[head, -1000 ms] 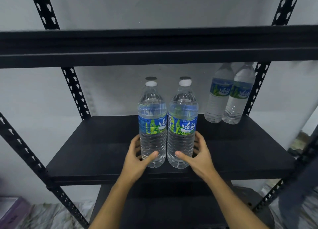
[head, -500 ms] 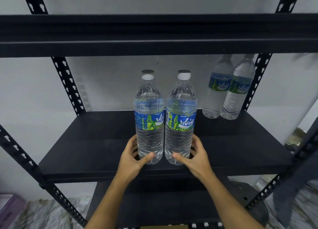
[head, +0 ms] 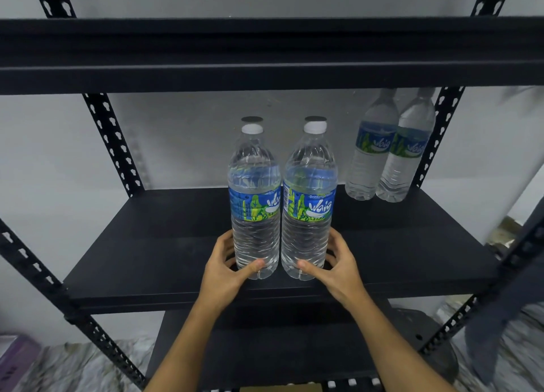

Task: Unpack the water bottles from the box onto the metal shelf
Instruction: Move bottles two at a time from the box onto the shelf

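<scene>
Two clear water bottles with blue-green labels and white caps stand upright side by side on the black metal shelf (head: 147, 244), near its front edge. My left hand (head: 226, 271) is wrapped around the base of the left bottle (head: 254, 203). The base of the right bottle (head: 309, 203) sits in the grip of my right hand (head: 335, 271). Two more bottles (head: 388, 150) of the same kind stand together at the shelf's back right corner. Only a brown sliver (head: 279, 388) shows at the bottom edge; I cannot tell whether it is the box.
Another black shelf board (head: 265, 53) runs overhead, close above the bottle caps. Perforated black uprights (head: 112, 144) frame the shelf at left and right. A lower shelf (head: 265, 347) lies beneath. A purple item (head: 14, 359) sits on the marbled floor at bottom left.
Both hands have pushed the two bottles slightly farther onto the shelf, keeping hold of their bases. The camera has shifted a little. The two back bottles have not moved.
</scene>
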A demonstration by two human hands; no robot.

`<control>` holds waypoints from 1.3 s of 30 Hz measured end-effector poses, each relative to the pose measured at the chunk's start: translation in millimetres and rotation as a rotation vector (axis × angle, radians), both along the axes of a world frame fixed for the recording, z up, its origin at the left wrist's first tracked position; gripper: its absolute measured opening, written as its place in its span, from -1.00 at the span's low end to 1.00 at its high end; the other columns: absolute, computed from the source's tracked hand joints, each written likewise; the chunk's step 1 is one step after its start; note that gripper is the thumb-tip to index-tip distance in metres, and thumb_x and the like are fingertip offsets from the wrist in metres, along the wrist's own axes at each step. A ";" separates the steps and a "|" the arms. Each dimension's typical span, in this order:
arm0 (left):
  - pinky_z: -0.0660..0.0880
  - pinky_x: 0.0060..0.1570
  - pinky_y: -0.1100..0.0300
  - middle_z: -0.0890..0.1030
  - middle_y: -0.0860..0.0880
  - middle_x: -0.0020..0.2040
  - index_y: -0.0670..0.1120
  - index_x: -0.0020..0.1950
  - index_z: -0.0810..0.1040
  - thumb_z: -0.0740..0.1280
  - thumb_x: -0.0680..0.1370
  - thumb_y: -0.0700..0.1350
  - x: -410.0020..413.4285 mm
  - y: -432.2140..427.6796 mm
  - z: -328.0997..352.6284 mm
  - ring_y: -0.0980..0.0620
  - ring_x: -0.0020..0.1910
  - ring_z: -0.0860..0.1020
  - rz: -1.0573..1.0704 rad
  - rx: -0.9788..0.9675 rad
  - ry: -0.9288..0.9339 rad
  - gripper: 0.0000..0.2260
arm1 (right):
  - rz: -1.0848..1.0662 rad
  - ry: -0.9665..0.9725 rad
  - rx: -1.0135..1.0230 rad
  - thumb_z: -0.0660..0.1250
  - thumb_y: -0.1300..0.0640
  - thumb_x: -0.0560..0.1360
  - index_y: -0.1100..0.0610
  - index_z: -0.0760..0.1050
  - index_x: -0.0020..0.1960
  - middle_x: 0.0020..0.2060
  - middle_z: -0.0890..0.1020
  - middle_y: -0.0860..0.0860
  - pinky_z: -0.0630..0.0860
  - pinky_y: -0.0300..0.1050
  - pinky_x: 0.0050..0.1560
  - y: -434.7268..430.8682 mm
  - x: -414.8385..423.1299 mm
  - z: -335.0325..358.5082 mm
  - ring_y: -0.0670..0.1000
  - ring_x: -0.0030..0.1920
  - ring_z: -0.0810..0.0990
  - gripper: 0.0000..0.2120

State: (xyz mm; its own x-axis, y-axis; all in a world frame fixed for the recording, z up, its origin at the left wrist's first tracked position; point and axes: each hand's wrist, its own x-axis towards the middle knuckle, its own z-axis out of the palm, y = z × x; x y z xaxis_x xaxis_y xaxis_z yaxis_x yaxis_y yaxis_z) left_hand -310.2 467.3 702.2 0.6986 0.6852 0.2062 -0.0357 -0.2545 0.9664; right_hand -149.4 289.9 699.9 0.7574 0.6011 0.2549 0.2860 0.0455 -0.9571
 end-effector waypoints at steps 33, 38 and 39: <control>0.40 0.40 0.02 0.60 0.06 0.30 0.08 0.38 0.43 0.58 0.35 -0.09 0.5 24.2 1.8 0.09 0.33 0.53 -0.189 -0.112 0.029 -0.36 | -0.031 -0.022 -0.051 0.64 -0.16 0.10 -0.10 0.35 0.34 0.24 0.55 -0.16 0.49 -0.21 0.22 5.1 2.0 -3.0 -0.20 0.22 0.53 -0.12; 0.50 0.08 0.42 0.43 0.09 0.34 0.12 0.37 0.25 0.63 0.15 0.08 8.2 3.5 4.6 0.18 0.27 0.50 -0.067 -0.046 -0.008 -0.11 | -0.027 -0.030 -0.049 0.63 -0.19 0.10 -0.10 0.34 0.35 0.24 0.55 -0.12 0.49 -0.18 0.22 5.1 2.0 -3.0 -0.15 0.24 0.53 -0.10; 0.51 0.04 0.43 0.43 0.08 0.33 0.14 0.34 0.25 0.63 0.14 0.09 10.9 0.9 3.0 0.15 0.27 0.50 -0.040 -0.036 -0.013 -0.12 | -0.026 -0.027 -0.047 0.63 -0.19 0.10 -0.10 0.34 0.35 0.24 0.55 -0.12 0.49 -0.19 0.21 4.8 1.5 -2.6 -0.16 0.23 0.53 -0.10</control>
State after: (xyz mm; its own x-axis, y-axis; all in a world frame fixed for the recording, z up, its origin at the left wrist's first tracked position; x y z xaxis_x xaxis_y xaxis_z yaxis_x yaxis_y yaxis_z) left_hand -299.2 468.2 705.2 0.7230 0.6639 0.1912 -0.0581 -0.2174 0.9744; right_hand -147.8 294.8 697.2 0.7664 0.5930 0.2470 0.3121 -0.0077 -0.9500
